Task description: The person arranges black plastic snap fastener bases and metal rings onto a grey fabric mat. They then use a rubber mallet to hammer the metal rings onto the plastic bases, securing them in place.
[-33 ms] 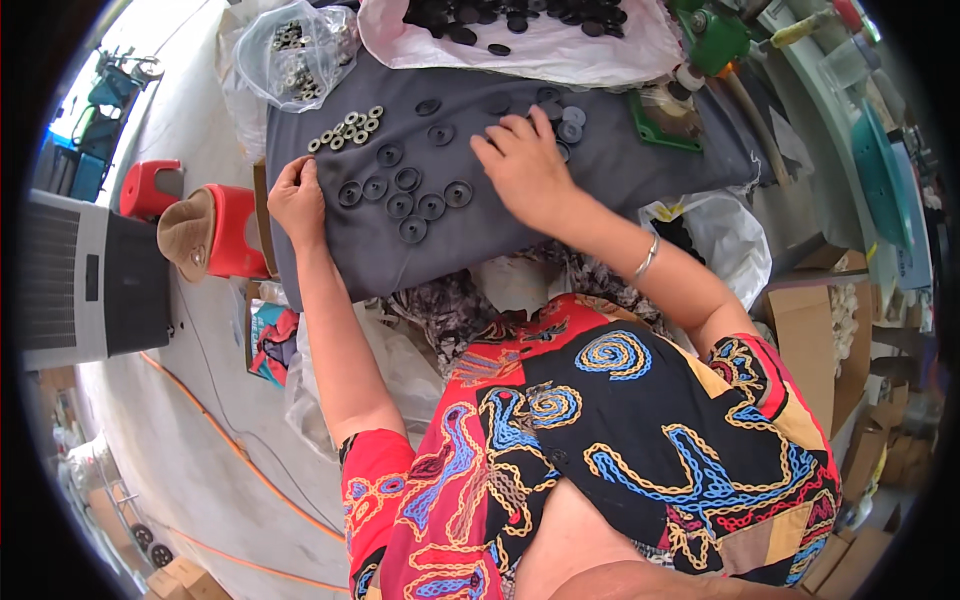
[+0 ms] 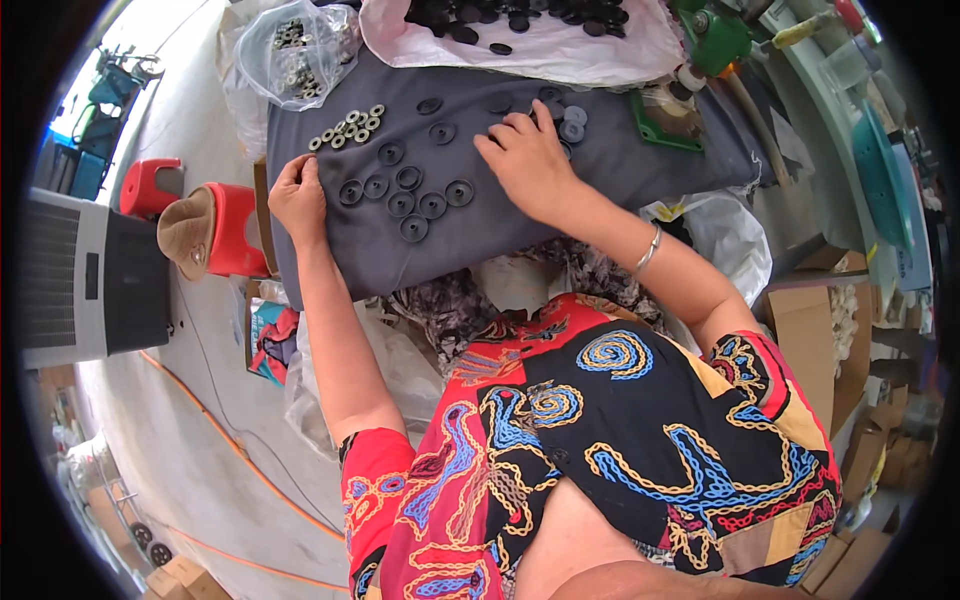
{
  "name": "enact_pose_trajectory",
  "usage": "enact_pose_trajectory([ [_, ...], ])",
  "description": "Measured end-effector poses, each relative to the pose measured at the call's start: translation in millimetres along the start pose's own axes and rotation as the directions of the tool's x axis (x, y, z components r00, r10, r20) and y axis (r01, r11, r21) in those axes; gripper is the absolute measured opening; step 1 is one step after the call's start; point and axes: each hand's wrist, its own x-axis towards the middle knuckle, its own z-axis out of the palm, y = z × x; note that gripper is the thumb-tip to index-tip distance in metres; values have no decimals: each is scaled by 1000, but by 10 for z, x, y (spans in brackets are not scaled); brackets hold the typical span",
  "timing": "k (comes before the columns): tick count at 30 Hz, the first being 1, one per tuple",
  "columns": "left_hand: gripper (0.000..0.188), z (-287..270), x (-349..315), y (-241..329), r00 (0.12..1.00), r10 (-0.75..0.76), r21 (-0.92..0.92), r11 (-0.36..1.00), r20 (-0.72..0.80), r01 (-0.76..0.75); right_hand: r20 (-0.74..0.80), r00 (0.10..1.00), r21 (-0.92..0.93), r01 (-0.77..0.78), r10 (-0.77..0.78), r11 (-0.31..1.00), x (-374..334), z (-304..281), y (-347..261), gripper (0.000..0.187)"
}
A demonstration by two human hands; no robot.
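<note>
My left hand [image 2: 298, 195] is at the left edge of a table covered with grey cloth [image 2: 350, 255], thumb and fingertips pressed together; anything in them is hidden. Just beyond it lies a cluster of small metal rings [image 2: 350, 128], each with a hole. Between my hands, several black round discs [image 2: 401, 204] with raised rims and a small centre hub lie loose on the cloth. My right hand [image 2: 530, 165] reaches over the far right part, palm down with fingers apart. Near its fingertips are some dark discs and a small pile of plain grey discs [image 2: 572, 122], partly covered by the hand.
A white sack [image 2: 560, 65] of black discs lies at the far edge, beside a clear plastic bag [image 2: 325, 75] of metal rings. A green hand-press-like device [image 2: 720, 40] with a green base stands at far right. Red stools [image 2: 238, 232] stand left; cardboard boxes [image 2: 800, 340] lie right.
</note>
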Motion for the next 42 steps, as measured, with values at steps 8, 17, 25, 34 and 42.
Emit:
enact_pose_trajectory([
  [8, 13, 1, -30, 108, 1000, 15, 32, 999, -7, -15, 71, 995, 150, 52, -63, 987, 284, 70, 131, 18],
  [17, 13, 9, -11, 43, 1000, -3, -43, 999, -7, 3, -42, 999, 313, -19, 33, 949, 440, 139, 232, 10],
  [25, 14, 22, 2, -8, 1000, 12, 29, 1000, -10, -12, 127, 989, 75, 61, -70, 995, 43, -39, 388, 24],
  [34, 13, 23, 1, 2, 998, 55, 41, 998, -18, -54, 163, 984, 316, -115, 65, 942, 61, 32, 542, 25],
  [42, 13, 31, 14, 80, 1000, 27, 46, 999, -11, -26, 36, 988, 183, 143, -152, 973, 82, 194, 198, 37],
])
